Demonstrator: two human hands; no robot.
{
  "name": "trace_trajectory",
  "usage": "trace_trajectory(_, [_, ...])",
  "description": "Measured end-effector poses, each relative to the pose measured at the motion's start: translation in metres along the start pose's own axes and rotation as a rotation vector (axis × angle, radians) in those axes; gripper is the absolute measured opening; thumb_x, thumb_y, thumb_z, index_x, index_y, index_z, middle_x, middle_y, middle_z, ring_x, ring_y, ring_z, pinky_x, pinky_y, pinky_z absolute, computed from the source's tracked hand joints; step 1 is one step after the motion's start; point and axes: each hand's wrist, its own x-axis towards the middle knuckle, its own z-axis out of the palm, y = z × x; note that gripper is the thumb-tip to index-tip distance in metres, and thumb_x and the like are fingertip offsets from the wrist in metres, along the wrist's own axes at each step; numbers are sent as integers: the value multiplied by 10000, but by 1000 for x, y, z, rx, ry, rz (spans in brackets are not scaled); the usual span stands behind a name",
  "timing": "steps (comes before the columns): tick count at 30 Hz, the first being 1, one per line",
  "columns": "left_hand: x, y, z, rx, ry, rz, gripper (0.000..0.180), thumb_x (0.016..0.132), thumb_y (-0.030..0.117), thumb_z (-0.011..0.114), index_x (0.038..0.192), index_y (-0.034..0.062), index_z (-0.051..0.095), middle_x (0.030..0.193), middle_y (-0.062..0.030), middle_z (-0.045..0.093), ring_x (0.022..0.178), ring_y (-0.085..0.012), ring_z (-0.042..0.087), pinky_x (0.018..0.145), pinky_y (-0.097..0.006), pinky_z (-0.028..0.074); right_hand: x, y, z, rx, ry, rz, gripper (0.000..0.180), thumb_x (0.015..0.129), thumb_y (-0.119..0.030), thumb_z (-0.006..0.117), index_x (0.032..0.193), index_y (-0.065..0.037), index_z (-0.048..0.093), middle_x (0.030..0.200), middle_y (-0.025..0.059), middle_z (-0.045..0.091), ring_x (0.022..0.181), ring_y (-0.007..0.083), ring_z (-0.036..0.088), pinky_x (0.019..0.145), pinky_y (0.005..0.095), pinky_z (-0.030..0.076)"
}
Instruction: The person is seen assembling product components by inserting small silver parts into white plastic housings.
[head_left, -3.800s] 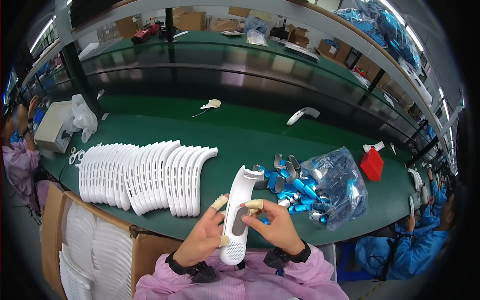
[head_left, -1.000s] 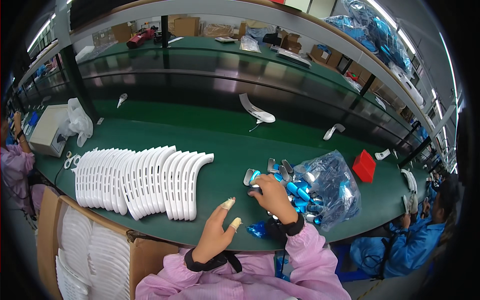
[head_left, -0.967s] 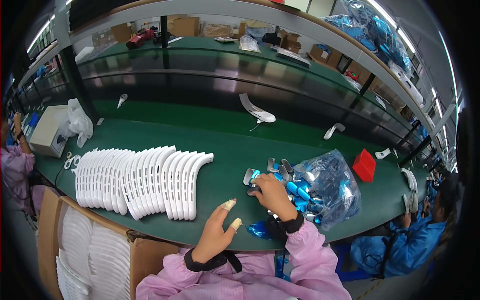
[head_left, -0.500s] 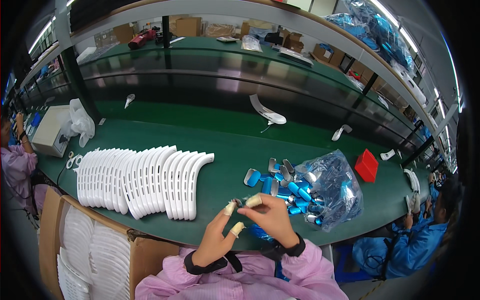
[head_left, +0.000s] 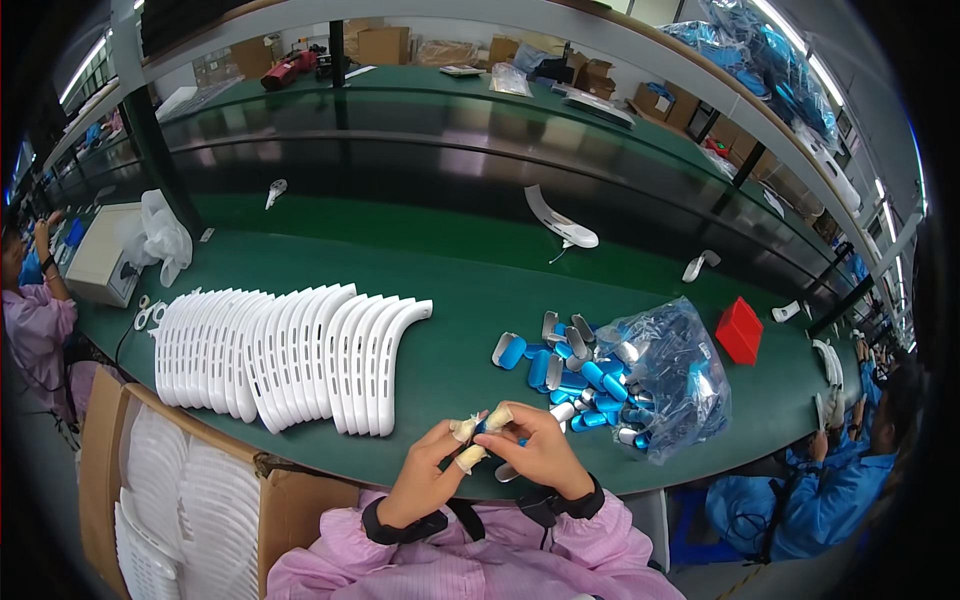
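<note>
Pinching a small blue piece (head_left: 481, 427): right hand (head_left: 545, 455) has thumb and finger closed on it, near the green table's (head_left: 462, 345) front edge. Left hand (head_left: 420, 482) part-curled alongside, can't tell if gripping. Grey piece (head_left: 507, 472) under right hand, held or resting unclear. Step looks like two-handed fingertip work; next move calls for a steady, fine pinch. Blue-and-silver caps (head_left: 592, 374) piled beyond, beside clear bag (head_left: 690, 390).

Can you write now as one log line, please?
right hand: pinching small blue piece | left hand: fingertips beside it | table: blue-silver pieces, white curved parts, red bin
</note>
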Motion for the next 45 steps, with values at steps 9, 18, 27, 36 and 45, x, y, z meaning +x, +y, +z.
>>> trace_trajectory(9, [-2, 7, -17, -278, 95, -200, 235, 900, 38, 589, 1126, -17, 548, 1005, -86, 630, 870, -122, 611, 683, -219, 472, -6, 12, -20, -763, 389, -321, 114, 722, -23, 719, 766, -38, 615, 747, 53, 602, 698, 186, 585, 589, 303, 460])
trace_trajectory(18, [-6, 4, -9, -459, 48, -296, 233, 870, -14, 619, 1079, -27, 518, 983, -105, 654, 877, -132, 641, 712, -215, 496, -3, -26, -14, -258, 108, -183, 264, 745, -138, 744, 984, -43, 681, 980, 84, 666, 914, 217, 608, 790, 348, 477])
trace_trajectory(27, [-4, 24, -26, -440, -175, -240, 87, 826, 43, 688, 864, -13, 633, 834, -33, 608, 788, -102, 600, 673, -219, 463, -1, 6, 1, 795, -119, 336, 160, 907, -92, 610, 1003, 36, 629, 871, 51, 638, 707, 86, 557, 653, 211, 453])
trace_trajectory(36, [32, 5, -59, 821, 358, 129, 342, 832, -21, 532, 1168, 7, 588, 1164, -183, 575, 1161, -328, 489, 939, -407, 399, 1, 14, -2, 1131, 0, 228, 150, 940, -141, 548, 971, -2, 597, 796, 89, 624, 654, 135, 535, 719, 315, 438])
trace_trajectory(45, [34, -9, -42, 1193, 128, 51, 664, 731, -45, 570, 1363, -60, 368, 1154, -261, 451, 1089, -436, 437, 914, -464, 359, 1, 9, -7, 861, 108, 192, 131, 921, -125, 584, 964, -3, 605, 839, 74, 632, 695, 123, 542, 700, 271, 438])
